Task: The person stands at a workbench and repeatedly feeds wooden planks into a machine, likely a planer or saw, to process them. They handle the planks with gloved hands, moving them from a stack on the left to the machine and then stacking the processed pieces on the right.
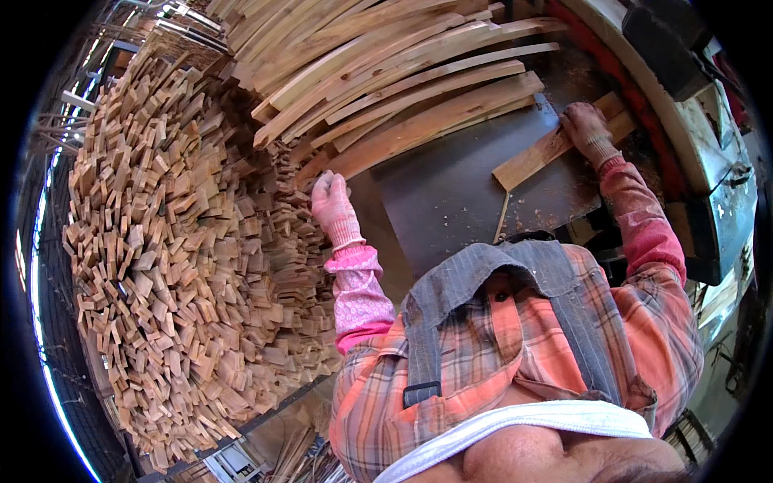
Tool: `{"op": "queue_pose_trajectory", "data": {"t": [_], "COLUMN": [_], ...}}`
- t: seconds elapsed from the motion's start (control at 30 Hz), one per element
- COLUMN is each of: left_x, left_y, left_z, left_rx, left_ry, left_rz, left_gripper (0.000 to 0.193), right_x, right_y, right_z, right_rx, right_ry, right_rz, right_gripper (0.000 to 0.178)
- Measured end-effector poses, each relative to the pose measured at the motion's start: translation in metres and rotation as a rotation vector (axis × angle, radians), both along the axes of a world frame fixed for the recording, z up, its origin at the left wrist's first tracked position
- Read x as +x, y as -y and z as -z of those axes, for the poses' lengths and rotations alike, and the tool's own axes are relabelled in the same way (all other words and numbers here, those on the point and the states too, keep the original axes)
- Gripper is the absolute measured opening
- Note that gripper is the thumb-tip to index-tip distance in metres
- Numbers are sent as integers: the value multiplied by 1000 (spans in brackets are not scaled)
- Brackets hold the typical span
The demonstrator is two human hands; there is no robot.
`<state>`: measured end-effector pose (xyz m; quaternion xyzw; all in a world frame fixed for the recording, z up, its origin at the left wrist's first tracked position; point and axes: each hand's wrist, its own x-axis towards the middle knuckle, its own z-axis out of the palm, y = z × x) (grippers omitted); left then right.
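Observation:
My right hand [586, 129], in a pale, dusty glove, lies over a short wooden board [527, 163] on the dark tabletop [451, 189], its fingers bent round the board's upper edge. Another wood piece [610, 106] shows just beyond that hand. My left hand [332, 208], in a pinkish glove, is beside the near end of a long wooden board [435, 121] and next to the piled short pieces. Its fingers are curled in; whatever they hold, if anything, is hidden. A thin wood strip [502, 216] lies below the short board's left end.
A large heap of short wood pieces [177, 266] rises at my left. Long curved-looking boards [362, 56] are stacked across the far side. Wood chips [515, 211] lie scattered on the tabletop. A red-edged machine part [620, 56] and a light panel [676, 105] border the right.

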<state>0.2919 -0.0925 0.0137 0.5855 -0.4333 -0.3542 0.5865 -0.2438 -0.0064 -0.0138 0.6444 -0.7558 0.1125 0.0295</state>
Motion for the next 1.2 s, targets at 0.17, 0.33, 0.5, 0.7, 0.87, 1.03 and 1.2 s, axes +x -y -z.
{"op": "queue_pose_trajectory", "data": {"t": [0.17,0.33,0.5,0.7,0.87,1.03,1.2], "left_x": [-23,-53,-43,-20,-32,-18,-24], "left_y": [-26,-48,-45,-12,1,14,17], "left_z": [19,27,12,12,14,58,60], "left_rx": [57,172,110,152,270,55,6], "left_ry": [-173,-84,45,533,719,452,292], "left_rz": [143,210,319,170,86,114,107], "left_gripper": [22,27,28,43,46,35,24], "right_x": [62,156,169,195,191,190,144], "right_y": [21,51,78,112,91,29,14], "right_z": [-22,-67,-81,-80,-96,-104,-73], "right_rx": [-132,57,158,341,562,602,563], "right_ry": [84,17,-9,-219,-183,-257,-208], "right_rz": [-79,-334,-341,-326,-291,-405,-267], "right_gripper": [31,61,47,27,31,29,24]}}
